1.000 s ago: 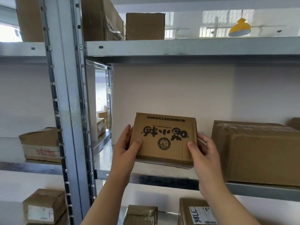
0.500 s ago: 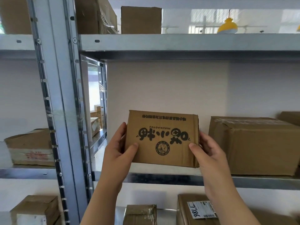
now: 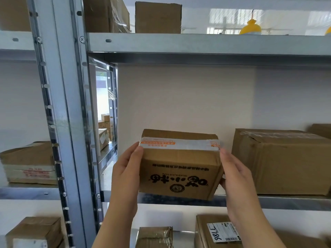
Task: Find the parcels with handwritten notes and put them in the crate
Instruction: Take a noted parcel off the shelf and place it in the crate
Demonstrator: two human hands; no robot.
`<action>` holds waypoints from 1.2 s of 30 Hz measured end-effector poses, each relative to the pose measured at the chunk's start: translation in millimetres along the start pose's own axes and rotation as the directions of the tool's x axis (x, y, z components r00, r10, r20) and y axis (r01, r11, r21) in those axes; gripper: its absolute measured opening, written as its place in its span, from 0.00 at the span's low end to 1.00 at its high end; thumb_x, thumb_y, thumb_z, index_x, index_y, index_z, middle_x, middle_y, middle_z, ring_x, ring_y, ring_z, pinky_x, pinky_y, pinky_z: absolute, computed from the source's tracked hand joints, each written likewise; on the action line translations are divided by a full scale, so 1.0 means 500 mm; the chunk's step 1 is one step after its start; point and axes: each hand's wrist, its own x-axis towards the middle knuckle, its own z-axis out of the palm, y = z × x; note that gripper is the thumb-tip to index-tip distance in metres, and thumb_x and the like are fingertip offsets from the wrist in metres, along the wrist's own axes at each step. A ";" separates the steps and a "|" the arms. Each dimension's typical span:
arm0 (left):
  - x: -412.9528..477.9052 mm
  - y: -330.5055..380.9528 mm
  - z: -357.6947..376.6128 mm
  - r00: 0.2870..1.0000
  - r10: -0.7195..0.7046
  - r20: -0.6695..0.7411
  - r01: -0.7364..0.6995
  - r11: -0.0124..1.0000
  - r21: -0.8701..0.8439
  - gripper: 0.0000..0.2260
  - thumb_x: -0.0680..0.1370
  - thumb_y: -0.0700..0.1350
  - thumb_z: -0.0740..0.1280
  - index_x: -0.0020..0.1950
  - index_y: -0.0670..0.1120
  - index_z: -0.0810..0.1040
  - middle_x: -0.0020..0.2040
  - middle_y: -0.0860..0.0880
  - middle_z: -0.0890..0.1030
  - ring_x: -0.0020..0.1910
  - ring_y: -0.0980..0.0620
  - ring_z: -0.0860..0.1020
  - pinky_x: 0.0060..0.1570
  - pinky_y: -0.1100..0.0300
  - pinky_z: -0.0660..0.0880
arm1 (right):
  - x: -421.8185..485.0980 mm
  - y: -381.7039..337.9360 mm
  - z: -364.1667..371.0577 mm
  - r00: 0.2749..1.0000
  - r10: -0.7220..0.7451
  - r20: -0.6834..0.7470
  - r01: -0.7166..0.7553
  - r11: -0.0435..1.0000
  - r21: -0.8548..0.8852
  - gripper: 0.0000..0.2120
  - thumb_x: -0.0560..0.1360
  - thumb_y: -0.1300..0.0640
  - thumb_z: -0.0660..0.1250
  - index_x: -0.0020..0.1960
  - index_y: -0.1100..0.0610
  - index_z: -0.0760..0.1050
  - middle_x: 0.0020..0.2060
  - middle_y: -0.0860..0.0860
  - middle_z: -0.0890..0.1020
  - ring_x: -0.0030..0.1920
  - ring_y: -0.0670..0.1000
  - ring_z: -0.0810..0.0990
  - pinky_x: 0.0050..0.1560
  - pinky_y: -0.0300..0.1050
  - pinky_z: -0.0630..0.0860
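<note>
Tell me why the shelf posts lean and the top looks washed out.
Head view: the wide-angle lens tilts and bows the metal upright; daylight from the windows behind the top shelf overexposes that area; the held parcel is sharp, its print legible.

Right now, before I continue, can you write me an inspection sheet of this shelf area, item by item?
Surface: metal shelf, carrying a large brown box at the right.
Job's things: printed parcel held in front of the shelf, tilted, its taped face showing; no handwritten note is visible on it. The labelled box one shelf lower has large digits on its label. No crate seen.
Clutter: small taped box below; worn box in the left bay.
Hands: left hand and right hand grip the parcel's sides.
Cables: nothing seen.
Surroundings: white wall; top-shelf box; yellow lamp.
</note>
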 end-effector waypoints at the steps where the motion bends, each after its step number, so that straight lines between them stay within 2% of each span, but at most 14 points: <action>1: -0.001 -0.003 0.001 1.000 0.024 0.009 -0.024 1.000 0.002 0.10 0.81 0.54 0.62 0.57 0.59 0.81 0.51 0.60 0.81 0.55 0.58 0.76 0.47 0.60 0.71 | 0.001 -0.001 0.001 1.000 -0.007 -0.013 0.007 1.000 0.010 0.13 0.76 0.42 0.64 0.57 0.43 0.82 0.52 0.44 0.85 0.57 0.46 0.81 0.52 0.42 0.75; 5: 0.001 -0.009 0.001 0.999 0.040 0.036 -0.039 0.999 -0.022 0.11 0.82 0.47 0.63 0.60 0.56 0.82 0.47 0.64 0.83 0.55 0.57 0.79 0.47 0.63 0.74 | 0.006 -0.003 0.003 0.999 -0.028 -0.037 0.030 0.999 0.033 0.10 0.78 0.49 0.66 0.58 0.42 0.81 0.54 0.43 0.84 0.56 0.44 0.80 0.46 0.38 0.75; 9: 0.004 -0.018 0.000 0.998 0.065 0.022 -0.065 0.998 0.007 0.11 0.82 0.46 0.63 0.61 0.55 0.81 0.47 0.63 0.84 0.55 0.57 0.80 0.46 0.64 0.75 | 0.011 0.004 0.003 0.999 -0.033 -0.042 0.034 0.999 0.023 0.13 0.78 0.51 0.66 0.61 0.44 0.80 0.54 0.43 0.85 0.57 0.43 0.80 0.47 0.37 0.75; 13: 0.013 -0.019 -0.004 0.997 0.075 0.024 -0.077 0.992 0.101 0.11 0.81 0.45 0.64 0.60 0.55 0.81 0.45 0.63 0.84 0.48 0.62 0.81 0.35 0.72 0.76 | 0.015 0.004 0.004 1.000 -0.011 -0.008 0.011 1.000 -0.017 0.10 0.80 0.51 0.64 0.59 0.42 0.78 0.51 0.40 0.82 0.53 0.40 0.77 0.42 0.35 0.72; 15: 0.016 -0.018 -0.006 0.998 0.067 0.002 -0.067 0.986 0.154 0.11 0.81 0.45 0.65 0.62 0.55 0.79 0.48 0.61 0.82 0.48 0.60 0.80 0.33 0.72 0.75 | 0.018 0.001 0.003 1.000 0.009 0.006 -0.009 0.999 -0.043 0.08 0.81 0.50 0.63 0.58 0.43 0.77 0.51 0.41 0.81 0.52 0.41 0.77 0.41 0.36 0.73; 18: 0.020 -0.022 -0.006 0.997 0.081 -0.011 -0.077 0.978 0.193 0.15 0.81 0.44 0.66 0.66 0.57 0.74 0.57 0.57 0.80 0.54 0.55 0.78 0.41 0.66 0.76 | 0.020 -0.001 0.006 1.000 0.027 -0.001 -0.027 0.996 -0.080 0.09 0.81 0.48 0.61 0.58 0.47 0.77 0.51 0.46 0.83 0.53 0.45 0.80 0.44 0.39 0.74; 22: 0.020 -0.033 -0.008 0.992 0.127 -0.011 -0.120 0.959 0.257 0.19 0.81 0.43 0.66 0.69 0.59 0.72 0.60 0.57 0.79 0.57 0.53 0.78 0.55 0.52 0.79 | 0.019 -0.002 0.013 0.999 0.032 -0.043 -0.034 0.998 -0.052 0.09 0.79 0.43 0.60 0.52 0.45 0.76 0.49 0.49 0.83 0.50 0.47 0.80 0.52 0.43 0.75; 23: 0.020 -0.037 -0.009 0.992 0.126 -0.003 -0.122 0.965 0.232 0.18 0.81 0.42 0.66 0.68 0.58 0.73 0.59 0.56 0.81 0.56 0.53 0.79 0.55 0.51 0.80 | 0.020 -0.002 0.014 0.999 0.030 -0.045 -0.032 0.999 -0.042 0.09 0.79 0.42 0.61 0.52 0.45 0.76 0.49 0.49 0.82 0.51 0.47 0.80 0.51 0.42 0.75; 25: 0.022 -0.040 -0.011 0.995 0.103 0.014 -0.104 0.987 0.126 0.16 0.81 0.41 0.63 0.67 0.55 0.76 0.54 0.55 0.84 0.51 0.54 0.82 0.48 0.56 0.81 | 0.020 -0.001 0.016 0.998 0.024 -0.050 -0.026 0.999 -0.025 0.09 0.77 0.43 0.63 0.54 0.45 0.77 0.50 0.48 0.83 0.52 0.47 0.80 0.48 0.40 0.74; 27: 0.027 -0.041 -0.010 0.998 0.061 0.001 -0.061 0.996 0.058 0.14 0.83 0.39 0.58 0.64 0.51 0.77 0.49 0.58 0.84 0.47 0.60 0.83 0.43 0.63 0.77 | 0.021 0.004 0.017 0.998 0.016 -0.057 -0.017 1.000 -0.017 0.11 0.77 0.45 0.65 0.57 0.45 0.78 0.53 0.47 0.83 0.55 0.49 0.81 0.53 0.43 0.77; 29: 0.028 -0.044 -0.007 0.998 0.054 -0.012 -0.054 0.998 0.020 0.12 0.85 0.43 0.55 0.62 0.47 0.77 0.46 0.58 0.84 0.44 0.63 0.82 0.41 0.66 0.74 | 0.020 0.009 0.016 0.998 0.013 -0.064 -0.013 1.000 -0.011 0.10 0.77 0.48 0.66 0.58 0.44 0.78 0.53 0.46 0.84 0.56 0.49 0.81 0.57 0.48 0.79; 32: 0.016 -0.046 0.000 0.996 0.085 -0.030 -0.086 0.996 -0.038 0.11 0.84 0.50 0.58 0.57 0.45 0.76 0.45 0.57 0.82 0.44 0.61 0.81 0.42 0.64 0.74 | 0.015 0.010 0.017 0.999 -0.013 -0.044 0.013 1.000 0.010 0.09 0.80 0.55 0.65 0.57 0.43 0.79 0.49 0.43 0.86 0.55 0.46 0.83 0.54 0.45 0.79; 34: 0.011 -0.049 0.001 0.993 0.112 -0.030 -0.114 0.990 -0.080 0.10 0.81 0.51 0.61 0.52 0.45 0.74 0.42 0.57 0.82 0.40 0.62 0.81 0.42 0.64 0.76 | 0.011 0.010 0.017 0.999 -0.038 -0.033 0.038 0.999 0.002 0.12 0.80 0.59 0.64 0.57 0.44 0.78 0.49 0.42 0.86 0.56 0.47 0.82 0.57 0.46 0.78; 36: 0.011 -0.053 0.003 0.991 0.130 -0.025 -0.132 0.986 -0.098 0.10 0.76 0.52 0.65 0.50 0.46 0.73 0.43 0.56 0.83 0.41 0.60 0.82 0.40 0.66 0.78 | 0.007 0.012 0.019 0.998 -0.050 -0.023 0.050 0.999 -0.006 0.13 0.80 0.60 0.64 0.58 0.44 0.78 0.51 0.44 0.86 0.58 0.48 0.82 0.60 0.47 0.77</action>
